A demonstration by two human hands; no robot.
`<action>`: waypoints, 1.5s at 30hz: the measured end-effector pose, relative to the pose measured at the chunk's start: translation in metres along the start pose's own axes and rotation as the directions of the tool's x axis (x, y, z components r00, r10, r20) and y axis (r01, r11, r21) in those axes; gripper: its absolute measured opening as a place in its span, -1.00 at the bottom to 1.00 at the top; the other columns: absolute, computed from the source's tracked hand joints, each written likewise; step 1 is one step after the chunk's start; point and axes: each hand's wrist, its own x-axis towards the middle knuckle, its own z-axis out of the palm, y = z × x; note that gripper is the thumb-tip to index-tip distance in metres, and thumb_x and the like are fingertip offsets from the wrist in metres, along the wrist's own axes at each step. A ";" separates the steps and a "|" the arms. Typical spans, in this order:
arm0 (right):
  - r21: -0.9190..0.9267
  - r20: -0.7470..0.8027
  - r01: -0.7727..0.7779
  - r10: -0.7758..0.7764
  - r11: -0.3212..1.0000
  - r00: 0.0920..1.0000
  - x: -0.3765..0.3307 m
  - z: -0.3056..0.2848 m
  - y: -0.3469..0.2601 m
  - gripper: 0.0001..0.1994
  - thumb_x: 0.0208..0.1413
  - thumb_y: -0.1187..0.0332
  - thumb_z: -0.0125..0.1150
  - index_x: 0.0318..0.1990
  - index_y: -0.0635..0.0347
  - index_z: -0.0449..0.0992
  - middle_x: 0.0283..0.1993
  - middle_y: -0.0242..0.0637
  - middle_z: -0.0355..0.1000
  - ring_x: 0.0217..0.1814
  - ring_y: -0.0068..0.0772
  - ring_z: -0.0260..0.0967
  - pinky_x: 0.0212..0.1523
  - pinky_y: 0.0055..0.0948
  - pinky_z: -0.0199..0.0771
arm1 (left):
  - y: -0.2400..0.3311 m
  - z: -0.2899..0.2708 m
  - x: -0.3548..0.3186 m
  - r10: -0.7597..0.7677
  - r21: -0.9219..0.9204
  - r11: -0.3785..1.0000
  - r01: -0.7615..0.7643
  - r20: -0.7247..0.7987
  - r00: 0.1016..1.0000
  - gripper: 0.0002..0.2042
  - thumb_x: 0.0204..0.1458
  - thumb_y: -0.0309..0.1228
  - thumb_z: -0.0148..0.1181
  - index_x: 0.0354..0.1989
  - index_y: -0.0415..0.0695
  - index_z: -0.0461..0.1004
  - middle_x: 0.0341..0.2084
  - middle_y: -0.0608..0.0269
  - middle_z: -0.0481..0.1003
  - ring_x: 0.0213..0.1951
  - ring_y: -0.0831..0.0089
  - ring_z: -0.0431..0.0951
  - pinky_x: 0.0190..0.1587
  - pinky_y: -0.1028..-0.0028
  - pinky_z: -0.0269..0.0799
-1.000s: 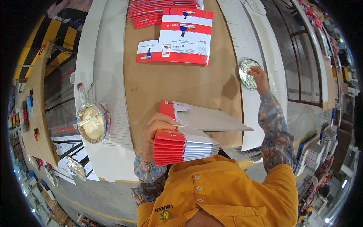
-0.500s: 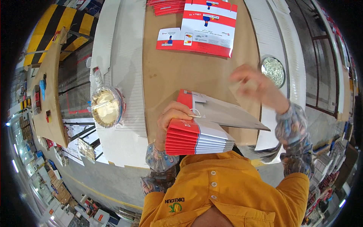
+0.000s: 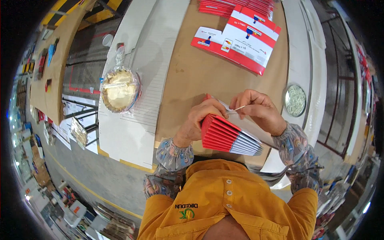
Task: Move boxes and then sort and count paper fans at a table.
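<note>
My left hand (image 3: pixel 204 120) is closed on the upper left edge of a fanned stack of folded red-and-white cardboard cartons (image 3: pixel 228 136), held tilted over the near edge of the table. A grey cardboard flap (image 3: pixel 258 130) reaches out from the stack toward the right. My right hand (image 3: pixel 258 110) pinches a thin white cord (image 3: pixel 239 108) between thumb and fingers, just right of my left fingertips. The cord's other end runs to my left fingers; whether it passes through the cartons is hidden.
A flat printed carton (image 3: pixel 244 42) lies ahead on the brown board (image 3: pixel 192 68), with more red cartons (image 3: pixel 218 9) behind it. To the left stands a plastic-covered round tub (image 3: pixel 119 91) of cream-coloured contents. A round metal dish (image 3: pixel 295 100) of white cords sits to the right.
My right hand has come left from near the dish to the stack and now grips the cord. My left hand still holds the cartons. The view has turned and shifted.
</note>
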 end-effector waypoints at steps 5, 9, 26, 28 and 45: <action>-0.072 -0.077 -0.191 0.185 0.979 0.980 0.015 0.025 -0.041 -0.89 0.04 0.37 0.17 -0.40 0.19 0.44 -0.49 -0.48 0.37 -0.49 -0.73 0.19 -0.41 -0.68 0.21 | -0.001 0.006 0.005 -0.053 -0.015 0.998 0.053 -0.016 0.998 -0.65 -0.31 -0.42 0.42 -0.32 -0.15 0.40 -0.35 0.19 0.46 -0.32 0.34 0.48 -0.22 0.43 0.36; -0.198 -0.091 -0.183 0.168 0.963 0.982 0.031 0.053 -0.071 -0.90 0.05 0.37 0.18 -0.37 0.20 0.50 -0.46 -0.51 0.39 -0.46 -0.77 0.23 -0.40 -0.72 0.23 | -0.008 0.011 0.004 -0.160 -0.172 0.976 0.137 -0.131 0.978 -0.52 -0.37 -0.39 0.50 -0.28 -0.16 0.34 -0.37 0.23 0.44 -0.32 0.45 0.44 -0.22 0.47 0.36; -0.632 -0.484 -0.221 -0.156 0.743 0.861 -0.006 -0.013 -0.061 -0.84 0.12 0.36 0.11 -0.25 0.26 0.49 -0.56 -0.56 0.24 -0.55 -0.75 0.09 -0.52 -0.67 0.11 | -0.013 0.010 -0.008 -0.056 -0.038 0.998 0.050 -0.184 0.981 -0.51 -0.37 -0.41 0.52 -0.29 -0.16 0.32 -0.46 0.29 0.45 -0.39 0.64 0.39 -0.30 0.54 0.39; -0.594 -0.499 -0.232 -0.126 0.770 0.858 -0.017 -0.029 -0.036 -0.84 0.12 0.35 0.11 -0.25 0.26 0.49 -0.56 -0.55 0.24 -0.55 -0.75 0.10 -0.52 -0.67 0.12 | -0.017 0.015 -0.012 -0.063 -0.135 0.990 0.037 -0.192 0.979 -0.56 -0.32 -0.44 0.48 -0.28 -0.17 0.33 -0.47 0.29 0.46 -0.39 0.62 0.43 -0.30 0.53 0.40; -0.724 -0.439 -0.389 0.054 0.569 0.897 0.009 -0.090 -0.039 -0.83 0.07 0.32 0.15 -0.33 0.26 0.44 -0.50 -0.47 0.35 -0.48 -0.68 0.26 -0.46 -0.62 0.29 | -0.008 0.004 -0.017 -0.020 -0.010 1.000 0.019 -0.182 0.983 -0.55 -0.24 -0.38 0.45 -0.17 -0.19 0.38 -0.36 0.29 0.45 -0.33 0.57 0.41 -0.24 0.55 0.37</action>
